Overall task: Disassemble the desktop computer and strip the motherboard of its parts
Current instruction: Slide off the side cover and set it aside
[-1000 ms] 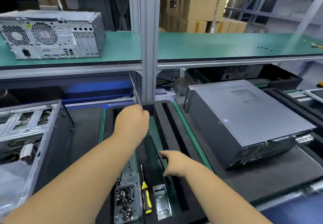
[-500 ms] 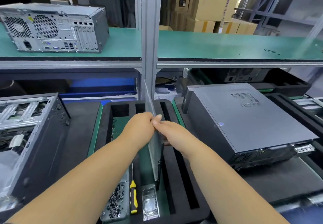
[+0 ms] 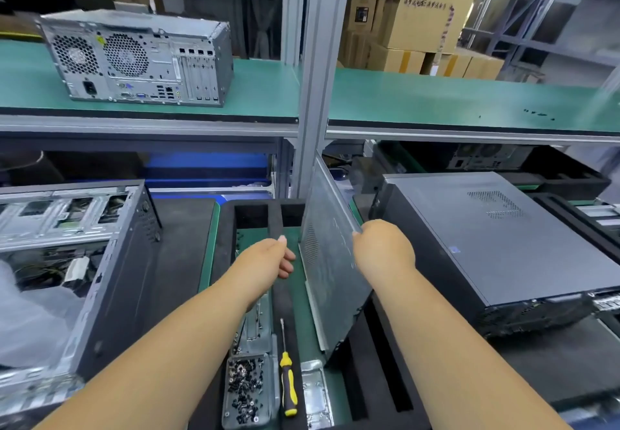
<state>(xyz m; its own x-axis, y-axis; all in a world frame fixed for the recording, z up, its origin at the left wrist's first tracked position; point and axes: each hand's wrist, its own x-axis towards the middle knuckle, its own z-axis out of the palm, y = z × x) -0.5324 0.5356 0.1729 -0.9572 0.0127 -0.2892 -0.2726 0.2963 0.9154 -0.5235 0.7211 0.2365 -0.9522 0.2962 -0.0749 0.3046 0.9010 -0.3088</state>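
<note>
Green matting covers the table (image 3: 208,272) and the shelf (image 3: 436,100) above it, with cardboard boxes (image 3: 416,13) stacked behind. A black foam tray (image 3: 379,355) holds a screw box (image 3: 246,392) and a yellow screwdriver (image 3: 288,386). The right hand (image 3: 382,248) has its grip on a grey side panel (image 3: 330,258), tilted over the tray. The left hand (image 3: 265,261) hangs loosely curled, holding nothing. An open computer case (image 3: 110,282) stands left; a closed computer (image 3: 486,245) lies right.
</note>
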